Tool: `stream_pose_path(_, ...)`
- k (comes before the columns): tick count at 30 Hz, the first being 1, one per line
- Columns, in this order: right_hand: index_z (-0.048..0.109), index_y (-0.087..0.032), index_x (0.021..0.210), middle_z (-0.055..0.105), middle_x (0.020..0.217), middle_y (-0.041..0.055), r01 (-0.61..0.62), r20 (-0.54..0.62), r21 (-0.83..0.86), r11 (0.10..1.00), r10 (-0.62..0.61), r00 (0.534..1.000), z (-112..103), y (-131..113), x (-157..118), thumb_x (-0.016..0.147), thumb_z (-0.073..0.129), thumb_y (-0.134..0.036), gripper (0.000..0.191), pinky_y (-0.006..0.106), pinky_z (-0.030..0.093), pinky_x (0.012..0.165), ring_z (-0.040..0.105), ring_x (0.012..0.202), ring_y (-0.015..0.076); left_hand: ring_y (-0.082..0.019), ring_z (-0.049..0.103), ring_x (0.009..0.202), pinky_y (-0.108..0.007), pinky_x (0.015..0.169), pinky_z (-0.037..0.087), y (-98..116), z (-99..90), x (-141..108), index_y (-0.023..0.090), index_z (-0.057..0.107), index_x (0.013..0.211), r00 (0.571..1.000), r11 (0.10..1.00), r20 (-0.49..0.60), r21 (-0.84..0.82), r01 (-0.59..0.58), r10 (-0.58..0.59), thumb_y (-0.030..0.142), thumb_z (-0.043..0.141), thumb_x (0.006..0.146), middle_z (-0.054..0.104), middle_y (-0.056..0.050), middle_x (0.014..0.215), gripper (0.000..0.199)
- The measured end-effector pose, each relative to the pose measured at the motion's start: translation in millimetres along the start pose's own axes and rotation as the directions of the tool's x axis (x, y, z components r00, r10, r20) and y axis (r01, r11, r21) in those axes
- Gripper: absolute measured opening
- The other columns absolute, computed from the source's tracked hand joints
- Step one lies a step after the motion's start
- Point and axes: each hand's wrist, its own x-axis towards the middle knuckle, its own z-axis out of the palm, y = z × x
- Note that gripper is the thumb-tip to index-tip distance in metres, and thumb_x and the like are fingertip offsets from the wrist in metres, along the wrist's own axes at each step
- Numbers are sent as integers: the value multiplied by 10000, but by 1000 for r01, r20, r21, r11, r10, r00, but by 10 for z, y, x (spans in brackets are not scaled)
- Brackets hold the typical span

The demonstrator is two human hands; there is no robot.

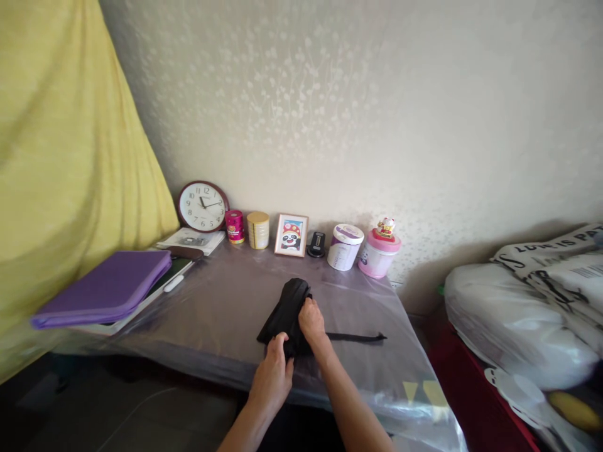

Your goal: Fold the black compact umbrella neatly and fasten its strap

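Note:
A black fabric bundle point(284, 309) with a folded, rounded top lies near the front of the table, and I cannot tell whether it is a bag or a garment. My left hand point(274, 371) grips its near edge, thumb on top and fingers curled in. On its right side, my right hand point(311, 320) is closed on the cloth, with the fingertips partly hidden. From under my right wrist a thin black strap point(355, 338) runs out to the right across the tabletop.
Plastic covers the table point(221, 295). Along the wall stand a clock point(203, 207), tins point(258, 230), a framed panda picture point(291, 235), a white tub point(345, 247) and a pink-lidded tub point(379, 254). A purple folder point(106, 285) lies left; stuffed bags point(518, 320) lie right.

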Motion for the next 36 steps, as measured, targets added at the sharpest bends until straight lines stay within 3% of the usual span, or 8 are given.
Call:
stream_pose_path(7, 377, 6, 1284, 514, 1199, 267, -103, -92, 167, 981, 120, 989, 193, -260, -68, 899, 293, -251, 469, 344, 440, 816, 562, 1046, 276, -196, 599, 963, -262, 745, 454, 143, -33, -17, 148, 315, 1267, 995, 961, 77, 275, 32, -56, 124, 364, 839, 415, -197, 1284, 432)
stream_pose_path(13, 198, 35, 1370, 300, 1359, 321, -121, 23, 237, 964, 119, 993, 134, -373, -106, 849, 392, -365, 686, 442, 359, 917, 452, 1162, 353, -208, 637, 851, -279, 653, 470, 196, -30, -69, 141, 303, 1284, 990, 937, 114, 346, 43, -88, 111, 274, 853, 378, -246, 1306, 433)
stream_pose_path(20, 203, -13, 1382, 256, 1396, 286, -120, 45, 231, 966, 113, 993, 134, -396, -136, 809, 452, -340, 705, 428, 357, 920, 412, 1195, 344, -236, 460, 1165, -375, 900, 420, -183, 10, -193, 169, 297, 1246, 990, 991, -88, -61, -116, 110, 266, 354, 842, 396, -165, 1287, 420)
stream_pose_path(23, 201, -9, 1383, 261, 1394, 285, -125, 50, 231, 965, 116, 992, 137, -393, -135, 819, 440, -343, 697, 421, 356, 923, 415, 1194, 344, -240, 493, 1106, -408, 932, 395, -329, 12, -314, 168, 368, 1125, 982, 958, -186, -285, -38, -17, 434, 439, 798, 503, -135, 1140, 428)
stream_pose_path(25, 197, -9, 1384, 262, 1396, 281, -127, 58, 236, 963, 117, 991, 132, -386, -136, 825, 434, -346, 694, 419, 352, 929, 417, 1195, 340, -221, 596, 888, -376, 760, 486, -346, 24, -391, 191, 404, 1031, 986, 865, 58, -474, 165, -156, 545, 458, 763, 576, -88, 982, 448)
stream_pose_path(29, 197, -2, 1382, 267, 1397, 275, -123, 56, 241, 963, 113, 992, 130, -368, -132, 832, 424, -353, 691, 415, 345, 939, 414, 1201, 335, -124, 550, 498, -247, 455, 425, -254, 49, -448, 188, 443, 1001, 776, 420, 616, -675, 607, -132, 647, 461, 726, 607, -15, 753, 535)
stream_pose_path(32, 191, 0, 1384, 266, 1398, 274, -120, 57, 243, 963, 110, 992, 155, -345, -115, 837, 414, -365, 695, 419, 342, 941, 413, 1204, 337, -61, 477, 476, -176, 467, 366, -171, 28, -414, 154, 526, 877, 743, 139, 668, -733, 666, -37, 573, 562, 688, 574, 13, 647, 461)
stream_pose_path(36, 209, 6, 1375, 292, 1386, 272, -109, 36, 266, 958, 103, 994, 205, -300, -92, 834, 413, -384, 698, 404, 345, 944, 396, 1223, 327, -28, 291, 368, -162, 403, 232, -82, 0, -364, 165, 493, 645, 755, 252, 656, -729, 637, -10, 516, 557, 673, 347, 92, 431, 357)
